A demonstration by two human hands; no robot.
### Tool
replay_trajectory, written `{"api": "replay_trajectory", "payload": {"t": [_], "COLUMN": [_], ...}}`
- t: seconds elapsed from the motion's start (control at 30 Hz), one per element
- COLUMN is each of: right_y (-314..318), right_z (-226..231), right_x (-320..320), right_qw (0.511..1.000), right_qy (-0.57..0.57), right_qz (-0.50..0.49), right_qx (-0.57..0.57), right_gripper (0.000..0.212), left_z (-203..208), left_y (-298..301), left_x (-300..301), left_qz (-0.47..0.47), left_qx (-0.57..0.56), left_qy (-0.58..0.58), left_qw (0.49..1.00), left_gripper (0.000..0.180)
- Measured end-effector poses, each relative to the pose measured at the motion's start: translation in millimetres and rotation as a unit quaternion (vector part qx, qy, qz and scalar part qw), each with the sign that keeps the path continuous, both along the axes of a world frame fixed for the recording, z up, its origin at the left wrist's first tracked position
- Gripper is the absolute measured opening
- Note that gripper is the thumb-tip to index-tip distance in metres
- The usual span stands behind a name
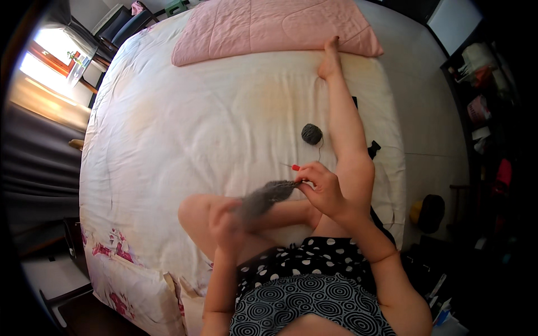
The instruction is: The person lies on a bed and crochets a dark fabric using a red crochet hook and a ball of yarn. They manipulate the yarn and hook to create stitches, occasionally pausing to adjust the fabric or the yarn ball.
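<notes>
A dark grey knitted piece (273, 192) stretches between my hands above my bent leg. My right hand (324, 189) pinches its right end between thumb and fingers. At the other end is my left hand (226, 219), smeared by motion; the knit blurs along with it and appears gripped there, though single fingers do not show. Just beyond my right fingers is a thin needle-like tool with a red end (295, 167); whether the hand holds it I cannot tell. A ball of dark grey yarn (311, 134) lies on the bed, its strand running toward my right hand.
I sit on a bed with a pale sheet (196, 129), my right leg stretched out. A folded pink quilt (263, 28) lies at the far end. A black strap with a buckle (374, 149) shows beside my right knee. Shelves with assorted items (479, 109) stand at the right.
</notes>
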State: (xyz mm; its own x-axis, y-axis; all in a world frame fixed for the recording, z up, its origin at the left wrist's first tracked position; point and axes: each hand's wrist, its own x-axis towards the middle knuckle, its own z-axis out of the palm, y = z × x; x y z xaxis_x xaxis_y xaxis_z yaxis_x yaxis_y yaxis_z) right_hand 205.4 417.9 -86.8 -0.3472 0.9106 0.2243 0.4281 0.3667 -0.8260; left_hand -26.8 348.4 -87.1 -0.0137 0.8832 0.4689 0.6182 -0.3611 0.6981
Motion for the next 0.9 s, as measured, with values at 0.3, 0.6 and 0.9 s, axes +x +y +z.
{"api": "replay_trajectory", "payload": {"t": [0.3,0.6,0.9], "right_y": [-12.9,-8.5,2.2], "right_z": [-4.3,1.4,-1.7], "right_x": [-32.8,-26.0,-10.1], "right_qw": [0.682,0.782,0.876], "right_qy": [0.610,0.377,0.168], "right_qz": [0.095,0.326,0.224], "right_qx": [-0.392,-0.373,-0.393], "right_gripper": [0.002,0.012,0.017], "left_z": [-13.3,1.1,-10.7], "left_y": [-34.6,20.1,-7.4], "left_x": [29.3,4.3,23.9], "left_qz": [-0.143,-0.290,-0.172], "left_qx": [-0.085,-0.296,-0.460], "left_qy": [0.029,-0.150,-0.593], "left_qw": [0.986,0.898,0.638], "left_gripper": [0.042,0.073,0.027]}}
